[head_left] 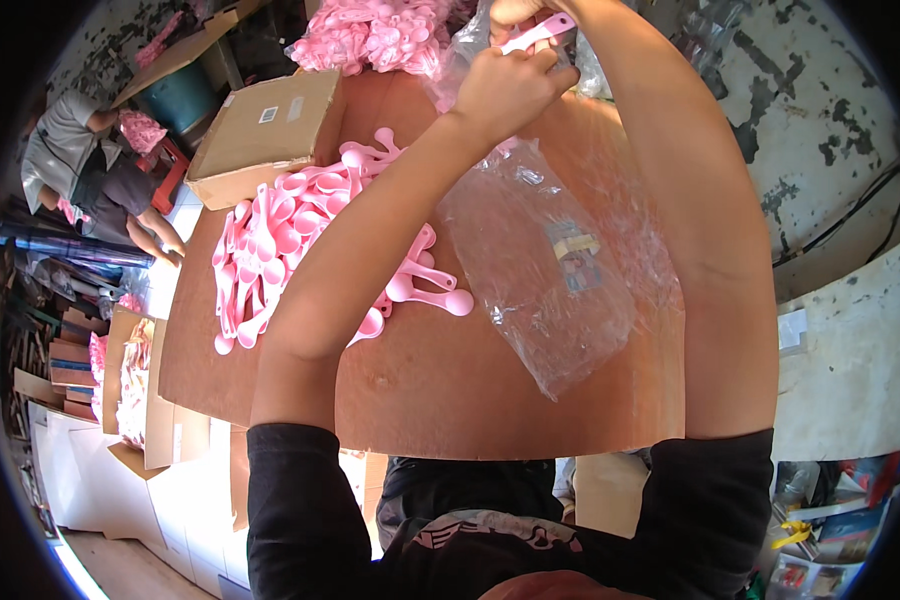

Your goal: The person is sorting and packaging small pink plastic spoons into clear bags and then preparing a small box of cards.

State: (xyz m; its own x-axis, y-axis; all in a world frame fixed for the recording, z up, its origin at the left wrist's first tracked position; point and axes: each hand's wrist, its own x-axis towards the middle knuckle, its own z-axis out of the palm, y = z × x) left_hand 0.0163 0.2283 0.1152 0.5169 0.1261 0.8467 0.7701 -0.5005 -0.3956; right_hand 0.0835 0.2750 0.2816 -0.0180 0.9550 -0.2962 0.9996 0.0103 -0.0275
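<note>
At the far edge of the table, my left hand (510, 92) is closed round a pink plastic spoon (540, 34), whose handle end with a small hole sticks out. My right hand (515, 14) is just beyond it, fingers curled, partly cut off by the upper rim. Clear plastic lies by its fingers; what it grips is hidden. A heap of loose pink spoons (285, 230) lies left of and under my left forearm. Between my forearms a clear plastic bag (550, 270) lies flat, with a small printed piece showing in it.
A closed cardboard box (260, 135) stands at the table's far left, beside a pile of bagged pink spoons (380, 38). To the left, another person (80, 150) sits holding a pink bundle. An open carton (135, 390) stands on the floor. A peeling wall (800, 120) is at the right.
</note>
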